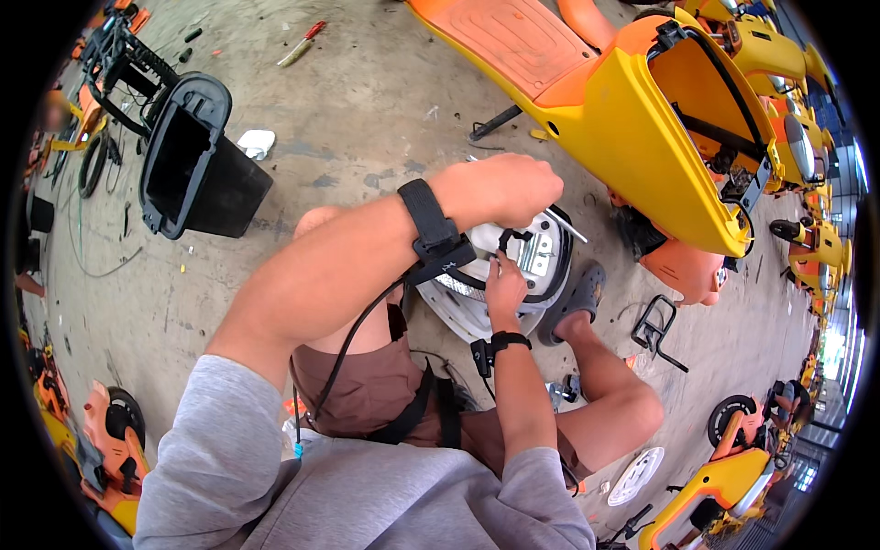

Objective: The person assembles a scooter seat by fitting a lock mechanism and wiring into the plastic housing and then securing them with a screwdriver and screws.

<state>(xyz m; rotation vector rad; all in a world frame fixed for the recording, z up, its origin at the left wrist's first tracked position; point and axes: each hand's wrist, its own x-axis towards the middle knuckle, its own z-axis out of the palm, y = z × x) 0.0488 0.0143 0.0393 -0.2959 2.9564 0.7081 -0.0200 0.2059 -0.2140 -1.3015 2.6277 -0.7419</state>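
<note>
Beside the grey clog (587, 291), the open grey-and-white housing (543, 262) exposes its interior, work apparently unfinished, left hand (510, 189) closed round a metal rod (572, 228), right hand (505, 286) fingering a black fitting (505, 239), pinch indeterminate.

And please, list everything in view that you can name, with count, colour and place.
metal rod: 1, silver, over housing
housing: 1, white-black, centre
scooter body: 1, yellow-orange, upper right
open box: 1, black, upper left
slim tool: 1, red-yellow, top
bent frame: 1, black, right
oval plate: 1, white, lower right
other scooters: several, yellow-orange, edges
clog: 1 clear, grey, beside housing
shirt: 1, grey, bottom
shorts: 1, brown, lower centre
left hand: 1, bare, gripping rod
right hand: 1, bare, touching housing
</note>
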